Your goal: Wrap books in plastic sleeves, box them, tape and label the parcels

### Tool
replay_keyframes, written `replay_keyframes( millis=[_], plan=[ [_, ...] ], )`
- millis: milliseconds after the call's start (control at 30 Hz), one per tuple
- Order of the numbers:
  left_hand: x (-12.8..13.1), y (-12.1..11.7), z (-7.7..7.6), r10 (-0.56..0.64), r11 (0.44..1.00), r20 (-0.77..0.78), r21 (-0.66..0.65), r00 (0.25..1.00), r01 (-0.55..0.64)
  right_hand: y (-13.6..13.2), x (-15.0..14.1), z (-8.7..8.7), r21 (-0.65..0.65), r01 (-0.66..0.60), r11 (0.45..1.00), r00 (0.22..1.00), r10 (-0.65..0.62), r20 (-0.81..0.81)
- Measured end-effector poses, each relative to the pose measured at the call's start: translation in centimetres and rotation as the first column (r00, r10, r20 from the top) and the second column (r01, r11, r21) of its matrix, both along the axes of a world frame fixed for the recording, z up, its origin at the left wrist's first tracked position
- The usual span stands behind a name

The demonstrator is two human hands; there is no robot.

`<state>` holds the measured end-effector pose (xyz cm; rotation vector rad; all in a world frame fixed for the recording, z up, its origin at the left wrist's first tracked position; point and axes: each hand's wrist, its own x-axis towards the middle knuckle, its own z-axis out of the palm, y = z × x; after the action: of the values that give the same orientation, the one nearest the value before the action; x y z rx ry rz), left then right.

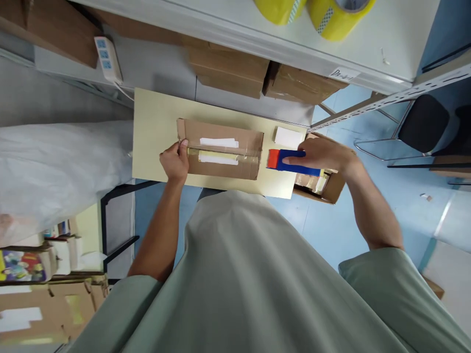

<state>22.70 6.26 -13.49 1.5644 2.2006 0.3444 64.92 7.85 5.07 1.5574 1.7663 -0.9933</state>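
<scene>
A flat cardboard box with white labels lies on a small pale table. A strip of clear tape runs along its middle seam. My left hand rests at the box's left end, fingers curled and pinching the tape end against the edge. My right hand is closed round a blue and red tape dispenser, held just past the box's right end, index finger stretched along its top.
A white paper slip lies at the table's right corner. An open carton sits on the blue floor beside the table. Cardboard boxes are stacked under a shelf holding yellow tape rolls. A power strip hangs at upper left.
</scene>
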Motion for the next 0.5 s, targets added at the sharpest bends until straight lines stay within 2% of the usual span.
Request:
replay_keyframes(
  millis=[67,133,267,500],
  plan=[
    [0.2,0.1,0.4,-0.001,1.0,-0.006,-0.002,1.0,0.001,-0.4,2.1,-0.4,-0.011,0.017,1.0,1.0,-0.017,-0.003],
    [0.4,0.3,0.8,-0.003,1.0,0.0,-0.009,1.0,0.003,-0.5,2.5,-1.2,-0.014,0.027,1.0,1.0,-0.027,0.004],
    [0.5,0.6,1.2,0.02,0.999,0.013,-0.038,1.0,-0.02,0.0,0.5,-2.9,0.019,0.031,0.999,0.997,-0.032,0.077],
    [0.5,0.7,0.9,0.023,0.999,-0.003,-0.033,1.0,-0.023,-0.1,-2.1,-5.1,0.016,0.027,1.0,0.993,-0.028,0.119]
  ],
)
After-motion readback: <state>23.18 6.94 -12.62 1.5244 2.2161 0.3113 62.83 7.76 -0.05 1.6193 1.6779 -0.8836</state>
